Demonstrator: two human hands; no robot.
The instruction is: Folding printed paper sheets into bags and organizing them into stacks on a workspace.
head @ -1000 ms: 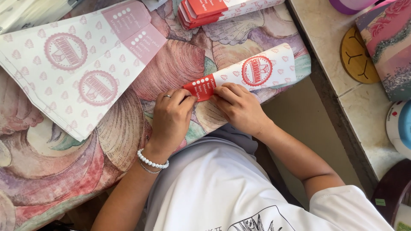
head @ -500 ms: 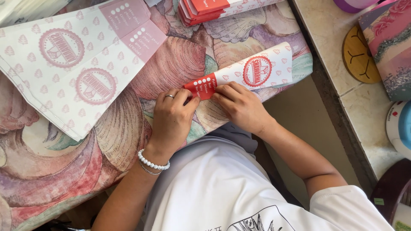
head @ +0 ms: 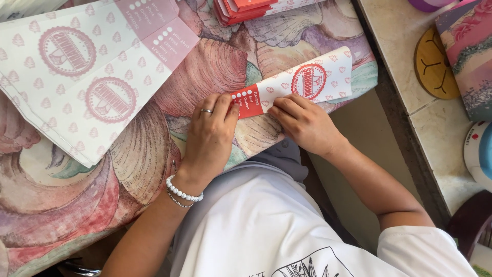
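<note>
Hands barely shifted since earlier frame; view slid slightly. Left hand [head: 209,138] flat, fingers pressing red end of wrapper [head: 302,83]. Right hand [head: 303,124] pins wrapper's near edge, fingers spread. Wrapper at table's [head: 66,205] near-right edge, long axis running up-right, away from hands. Flat sheets [head: 87,77] far-left; stack [head: 246,7] at far edge.

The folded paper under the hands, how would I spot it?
Find the shell-patterned tablecloth. Near its edge, the left hand and right hand press on a folded paper. Unlike the big flat sheets, it is narrow, with one red end.
</note>
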